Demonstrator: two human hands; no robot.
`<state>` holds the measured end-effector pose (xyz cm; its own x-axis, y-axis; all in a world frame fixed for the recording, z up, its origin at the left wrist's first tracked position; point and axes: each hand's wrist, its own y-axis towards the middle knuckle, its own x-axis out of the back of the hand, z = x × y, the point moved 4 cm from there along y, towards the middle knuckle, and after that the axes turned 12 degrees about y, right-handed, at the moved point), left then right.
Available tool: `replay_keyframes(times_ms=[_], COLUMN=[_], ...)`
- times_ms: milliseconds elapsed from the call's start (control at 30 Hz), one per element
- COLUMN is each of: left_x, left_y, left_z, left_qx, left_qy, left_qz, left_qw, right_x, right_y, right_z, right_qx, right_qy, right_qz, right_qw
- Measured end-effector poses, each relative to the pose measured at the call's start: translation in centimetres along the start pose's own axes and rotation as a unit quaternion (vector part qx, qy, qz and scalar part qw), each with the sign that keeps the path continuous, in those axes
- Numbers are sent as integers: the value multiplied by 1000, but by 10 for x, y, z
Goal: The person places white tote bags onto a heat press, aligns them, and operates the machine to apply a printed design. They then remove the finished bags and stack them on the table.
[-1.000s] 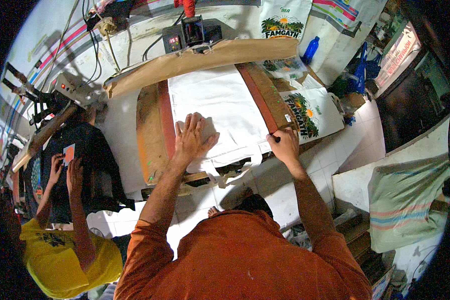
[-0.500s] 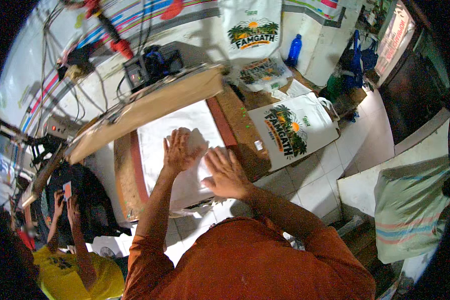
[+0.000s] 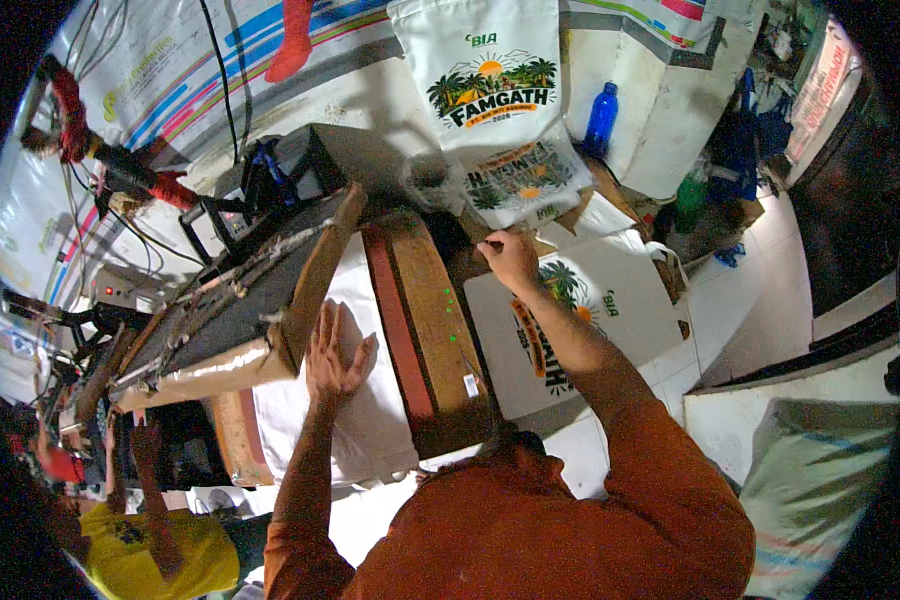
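My left hand (image 3: 338, 355) lies with fingers spread on a white cloth bag (image 3: 380, 430), which rests on a heat press's lower bed (image 3: 445, 400). The press's upper plate (image 3: 220, 330), edged in brown paper, hangs over the bag's left part. My right hand (image 3: 505, 255) is raised beyond the bag to the right, fingers curled together near a printed transfer sheet (image 3: 520, 175); what they hold, if anything, I cannot make out. A printed white bag (image 3: 630, 300) lies beneath my right forearm, and another printed bag (image 3: 475, 50) hangs above.
A co-worker in a yellow shirt (image 3: 170, 550) works at lower left, hands (image 3: 142, 440) at another press (image 3: 110, 320). A blue bottle (image 3: 601, 120) stands by the wall. Cables, a red-and-black jointed arm (image 3: 140, 165) and, at lower right, a pale green sack (image 3: 810, 480) are in view.
My right hand moved from the bag's right side onto its middle, then away to the upper right, fingers curling. My left hand stays on the bag. The view has turned.
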<state>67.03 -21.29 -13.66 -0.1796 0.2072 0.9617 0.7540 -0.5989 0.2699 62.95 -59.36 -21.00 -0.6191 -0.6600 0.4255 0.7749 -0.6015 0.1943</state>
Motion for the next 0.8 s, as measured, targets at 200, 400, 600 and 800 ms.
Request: replay_keyframes(times_ms=[200,400,600,800], left_x=[9,14,18,12], left_y=[6,10,13,13], left_z=[-8,-12,-15,-12], left_qx=[-14,64,66,53], left_qy=[52,-39,-18,9], left_qz=[-3,79,83,79], left_qw=[999,994,994,995], right_x=[-39,-38,-17,-17], right_y=[87,135,157,169], right_z=[-28,-47,-103,-130], right_qx=[-1,19,-11,-75], right_qy=[-230,-268,0,424], right_qz=[11,69,-76,-39], right_qw=[973,961,997,902])
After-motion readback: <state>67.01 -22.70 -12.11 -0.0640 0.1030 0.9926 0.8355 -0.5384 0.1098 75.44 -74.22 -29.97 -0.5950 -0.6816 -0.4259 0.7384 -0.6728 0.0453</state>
